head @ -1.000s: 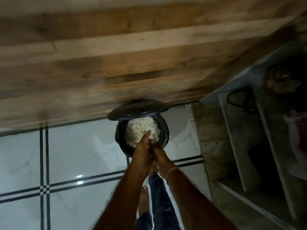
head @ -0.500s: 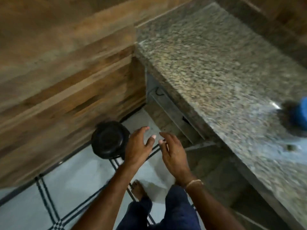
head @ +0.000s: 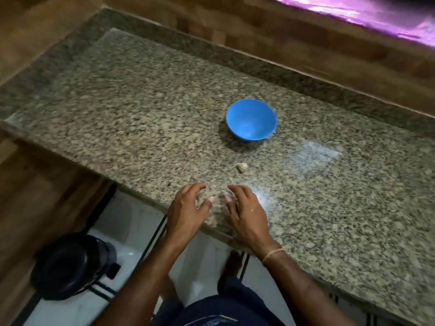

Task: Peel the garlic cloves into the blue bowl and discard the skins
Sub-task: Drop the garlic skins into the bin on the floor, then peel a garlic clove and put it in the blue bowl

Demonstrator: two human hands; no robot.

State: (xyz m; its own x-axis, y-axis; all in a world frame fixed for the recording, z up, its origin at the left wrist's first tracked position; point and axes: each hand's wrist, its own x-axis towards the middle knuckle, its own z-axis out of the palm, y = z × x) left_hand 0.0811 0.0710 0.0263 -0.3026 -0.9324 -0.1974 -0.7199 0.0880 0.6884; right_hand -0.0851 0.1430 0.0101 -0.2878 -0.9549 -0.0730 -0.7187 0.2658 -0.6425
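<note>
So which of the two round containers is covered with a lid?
The black round bin on the white floor; the round blue bowl on the granite counter stands open.

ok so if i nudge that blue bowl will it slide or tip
The bowl looks like plastic with nothing visible inside, so probably light. The counter is polished and shiny, so the bowl would likely slide. Its base seems narrower than the rim, so a high push might tip it.

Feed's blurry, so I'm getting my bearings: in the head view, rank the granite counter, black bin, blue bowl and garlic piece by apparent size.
1. granite counter
2. black bin, on the floor below, so farther from the camera
3. blue bowl
4. garlic piece, by far the smallest
</note>
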